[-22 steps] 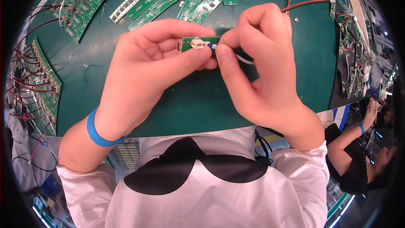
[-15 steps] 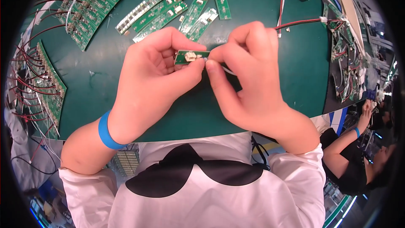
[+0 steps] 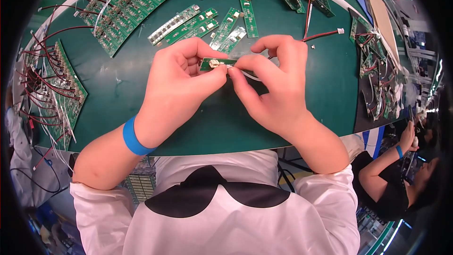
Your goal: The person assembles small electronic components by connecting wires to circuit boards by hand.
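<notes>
Over the middle of the table, my left hand (image 3: 181, 78) is closed on a small green circuit board (image 3: 205, 64) with a cream connector on it. Its thumb and fingers grip the board by its long edges and hide part of it. My right hand (image 3: 273, 80) pinches a wire cable (image 3: 252, 76) at the board's right end, thumb and forefinger together. The fingertips cover most of the plug there, so I cannot tell whether it is seated. Beyond my right hand the cable's red and black wires run out to a white plug (image 3: 340, 31).
Several narrow green boards (image 3: 193, 26) lie beyond my hands. Wired board panels stand at the far left (image 3: 137, 7) and left edge (image 3: 73, 89). More wired boards (image 3: 373, 61) are piled on a black mat at the right. A co-worker's arm (image 3: 382, 165) shows at lower right.
The whole view has shifted slightly, bringing more of the far table in. Both hands stay together at the board. The cable's loose far end now lies farther left, away from the right-hand pile.
</notes>
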